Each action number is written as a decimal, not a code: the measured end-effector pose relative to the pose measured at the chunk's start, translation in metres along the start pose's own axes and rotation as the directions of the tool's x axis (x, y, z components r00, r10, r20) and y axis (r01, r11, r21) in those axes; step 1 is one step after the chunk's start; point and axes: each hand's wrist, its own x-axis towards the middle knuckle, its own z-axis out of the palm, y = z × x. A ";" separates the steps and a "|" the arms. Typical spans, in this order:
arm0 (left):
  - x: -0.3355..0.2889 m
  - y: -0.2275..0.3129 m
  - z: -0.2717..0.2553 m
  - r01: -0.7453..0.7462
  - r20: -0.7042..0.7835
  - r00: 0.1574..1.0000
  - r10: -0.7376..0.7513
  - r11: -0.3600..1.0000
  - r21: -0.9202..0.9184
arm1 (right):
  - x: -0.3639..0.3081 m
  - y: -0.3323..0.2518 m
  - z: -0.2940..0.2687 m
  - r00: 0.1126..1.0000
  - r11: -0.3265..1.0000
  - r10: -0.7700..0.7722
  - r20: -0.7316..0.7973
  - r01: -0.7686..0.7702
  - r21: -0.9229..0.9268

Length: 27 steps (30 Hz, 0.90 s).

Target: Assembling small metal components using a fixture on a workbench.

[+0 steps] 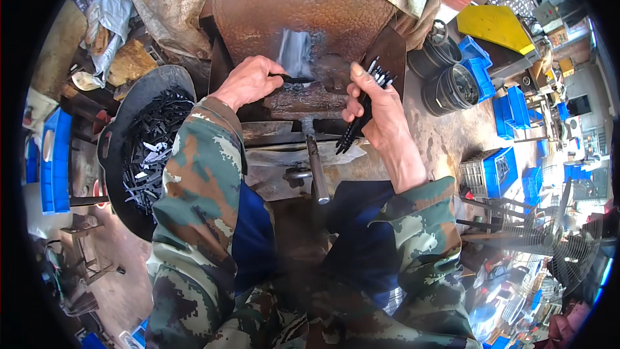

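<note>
On our left, a black basin [113,161] holds loose dark pieces [147,148]. Our left hand [250,81] pinches a dark strip [295,80], which juts out to its right. Farther along, our right hand [382,106] clasps a bundle of dark strips [353,133], whose ends poke out above and below our grip.

One thin dark piece [296,79] lies roughly level, jutting rightward from the left grip [255,79]; a bundle of slender black pieces [349,137] slants through the right grip [385,113], lower ends pointing down and left
</note>
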 end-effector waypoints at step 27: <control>-0.004 -0.018 -0.014 0.322 -0.146 0.823 -0.548 0.663 -0.676 | -0.060 0.049 -0.016 0.750 0.301 -0.154 0.643 0.655 -0.693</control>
